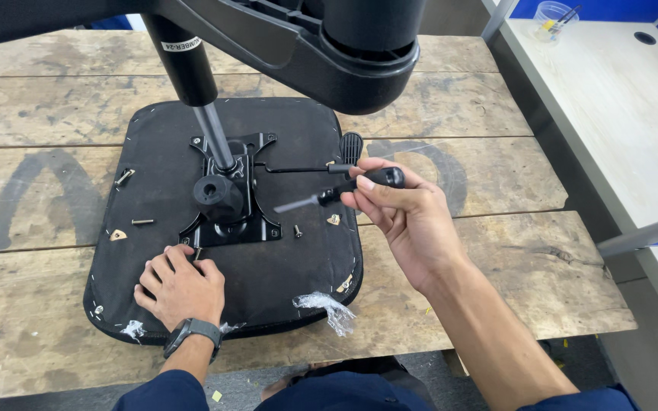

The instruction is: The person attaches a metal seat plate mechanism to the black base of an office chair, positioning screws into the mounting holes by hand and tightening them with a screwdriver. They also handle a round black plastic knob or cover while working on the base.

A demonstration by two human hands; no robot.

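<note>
An upturned black chair seat point(291, 281) lies on a worn wooden table point(496, 251). A black metal mounting plate point(257, 221) with a gas cylinder point(211, 133) is on its underside. My left hand point(180, 289) rests on the seat at the plate's near left corner, fingertips pinching a small screw point(198, 253). My right hand point(397, 217) hovers over the seat's right side and grips a black-handled screwdriver point(344, 189), its blurred shaft pointing left toward the plate.
Loose screws lie on the seat: one point(124, 177) at the far left, one point(143, 221) below it, one point(298, 230) right of the plate. The black chair base point(306, 46) looms overhead. A pale desk point(618, 99) with a plastic cup point(554, 17) stands right.
</note>
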